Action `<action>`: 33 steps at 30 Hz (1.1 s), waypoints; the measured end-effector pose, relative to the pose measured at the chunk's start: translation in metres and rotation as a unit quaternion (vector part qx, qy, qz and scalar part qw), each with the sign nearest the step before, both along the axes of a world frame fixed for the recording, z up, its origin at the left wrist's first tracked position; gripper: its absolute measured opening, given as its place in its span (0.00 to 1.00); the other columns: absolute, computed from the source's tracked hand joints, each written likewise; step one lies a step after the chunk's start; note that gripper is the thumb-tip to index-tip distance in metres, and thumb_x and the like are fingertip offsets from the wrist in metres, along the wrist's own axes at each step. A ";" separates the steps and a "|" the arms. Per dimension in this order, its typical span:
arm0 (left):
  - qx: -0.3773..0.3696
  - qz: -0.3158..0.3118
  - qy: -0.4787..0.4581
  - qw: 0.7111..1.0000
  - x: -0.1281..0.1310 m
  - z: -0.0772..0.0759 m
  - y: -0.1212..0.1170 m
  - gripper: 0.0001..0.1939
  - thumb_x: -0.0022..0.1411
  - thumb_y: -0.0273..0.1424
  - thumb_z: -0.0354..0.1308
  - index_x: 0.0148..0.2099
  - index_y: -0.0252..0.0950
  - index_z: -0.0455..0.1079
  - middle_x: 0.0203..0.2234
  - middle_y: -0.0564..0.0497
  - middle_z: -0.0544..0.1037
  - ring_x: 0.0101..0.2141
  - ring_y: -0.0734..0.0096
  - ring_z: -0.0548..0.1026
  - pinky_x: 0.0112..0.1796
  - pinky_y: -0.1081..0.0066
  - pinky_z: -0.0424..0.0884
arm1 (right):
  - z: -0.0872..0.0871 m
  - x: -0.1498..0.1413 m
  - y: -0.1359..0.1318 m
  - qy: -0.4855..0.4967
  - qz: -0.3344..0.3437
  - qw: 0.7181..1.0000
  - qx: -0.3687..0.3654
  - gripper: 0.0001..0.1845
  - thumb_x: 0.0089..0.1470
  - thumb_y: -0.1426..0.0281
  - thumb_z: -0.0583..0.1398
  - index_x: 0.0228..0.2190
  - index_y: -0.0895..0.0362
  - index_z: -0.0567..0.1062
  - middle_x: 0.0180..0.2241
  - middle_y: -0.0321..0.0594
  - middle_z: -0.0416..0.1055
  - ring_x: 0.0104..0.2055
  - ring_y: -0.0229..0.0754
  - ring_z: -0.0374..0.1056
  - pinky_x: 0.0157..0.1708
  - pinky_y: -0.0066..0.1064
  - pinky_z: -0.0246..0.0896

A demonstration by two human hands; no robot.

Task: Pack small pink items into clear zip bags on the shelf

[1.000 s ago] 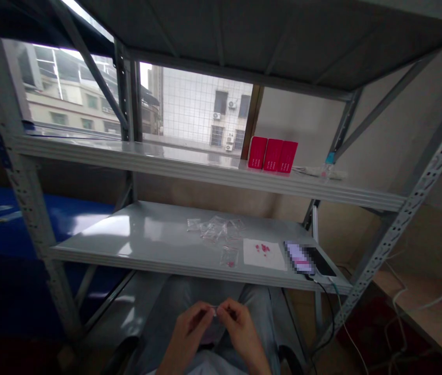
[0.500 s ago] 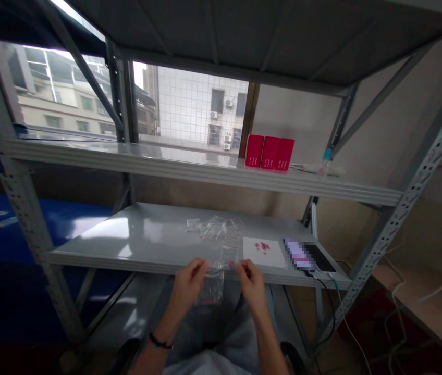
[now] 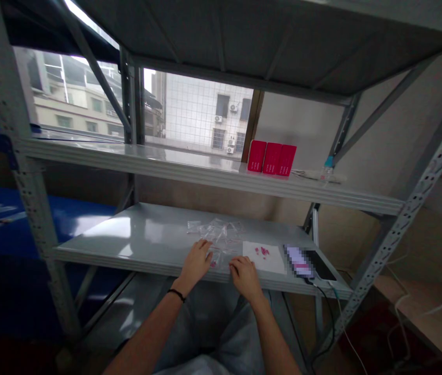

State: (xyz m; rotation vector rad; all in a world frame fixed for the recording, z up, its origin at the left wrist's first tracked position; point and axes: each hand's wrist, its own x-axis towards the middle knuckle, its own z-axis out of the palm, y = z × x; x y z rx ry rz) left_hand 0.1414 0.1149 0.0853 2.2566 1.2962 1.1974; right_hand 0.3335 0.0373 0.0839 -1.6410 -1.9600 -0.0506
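Observation:
My left hand [image 3: 198, 260] rests at the front of the grey shelf board, fingers stretched forward and thumb apart. Just right of its thumb lies a small clear plastic bag [image 3: 215, 259] with pink bits inside. My right hand [image 3: 245, 277] is at the board's front edge with its fingers curled together; whether anything small is in them is hidden. Beyond both hands spreads a loose heap of clear plastic bags [image 3: 221, 229]. Beside my right hand is a white sheet of paper [image 3: 275, 264] bearing several small pink pieces [image 3: 263, 251].
A phone [image 3: 298, 261] and a dark flat device [image 3: 320, 264] with cables lie at the right. Red boxes [image 3: 271, 158] and a small bottle with a blue cap [image 3: 326, 169] stand on the upper shelf [image 3: 189, 169]. Perforated metal uprights [image 3: 420, 166] flank the rack.
Both hands held a clear bag with pink bits, hanging before the shelf edge. Now they are farther forward over the board; a bag lies between them and my left fingers have spread.

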 end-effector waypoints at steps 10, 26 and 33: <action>0.003 -0.089 0.004 0.996 0.009 -0.032 -0.029 0.20 0.65 0.40 0.55 0.55 0.37 0.74 0.59 0.37 0.73 0.62 0.45 0.65 0.64 0.48 0.51 | -0.009 -0.021 0.003 -0.056 0.009 0.998 0.009 0.21 0.68 0.69 0.49 0.57 0.54 0.71 0.58 0.48 0.70 0.61 0.48 0.64 0.61 0.46 0.50; 0.068 -0.024 0.258 0.964 0.014 -0.023 -0.020 0.26 0.67 0.28 0.45 0.63 0.25 0.66 0.62 0.33 0.69 0.63 0.53 0.65 0.63 0.53 0.58 | -0.018 -0.033 0.018 -0.085 -0.004 0.996 -0.015 0.32 0.70 0.57 0.44 0.62 0.66 0.66 0.63 0.57 0.62 0.67 0.52 0.56 0.66 0.44 0.50; 0.071 -0.021 0.299 0.951 0.013 -0.024 -0.019 0.26 0.70 0.30 0.42 0.65 0.24 0.64 0.63 0.34 0.67 0.64 0.55 0.64 0.64 0.58 0.57 | -0.020 -0.033 0.017 -0.095 -0.006 0.995 -0.002 0.33 0.70 0.56 0.42 0.61 0.64 0.67 0.63 0.56 0.63 0.67 0.54 0.58 0.65 0.46 0.51</action>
